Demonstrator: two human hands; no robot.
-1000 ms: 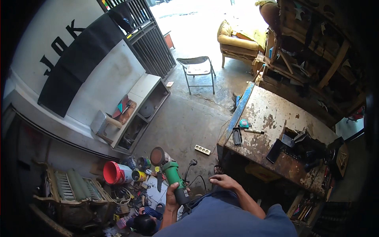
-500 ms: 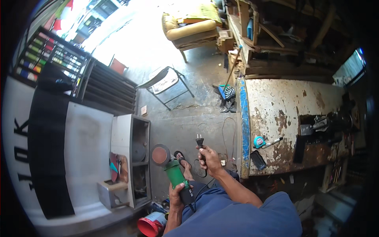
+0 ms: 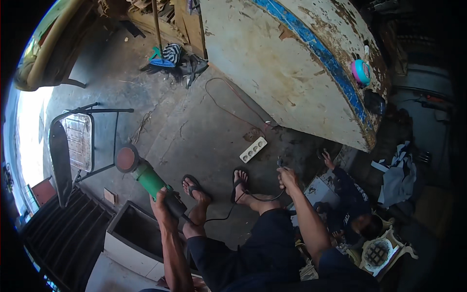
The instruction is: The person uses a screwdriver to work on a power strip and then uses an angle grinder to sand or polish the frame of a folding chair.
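My left hand is wrapped round the dark rear body of a green angle grinder. Its round reddish-brown abrasive disc points up and away from me. In my closed right hand is the black power plug, prongs pointing away. A black cord sags from the grinder across my legs toward that hand. On the floor ahead and left of the plug lies a white power strip with several sockets, apart from the plug. A thin reddish cable runs from the strip along the floor.
A big worktable with peeling white paint stands ahead, a teal tape measure on its top. At right sits another person, one hand stretched out near the table's corner. A folding chair stands left, beyond the grinder; a broom lies farther off.
My view has swung right and down, bringing the power strip and the other person into sight. Both hands keep their holds; the plug is now near the strip.
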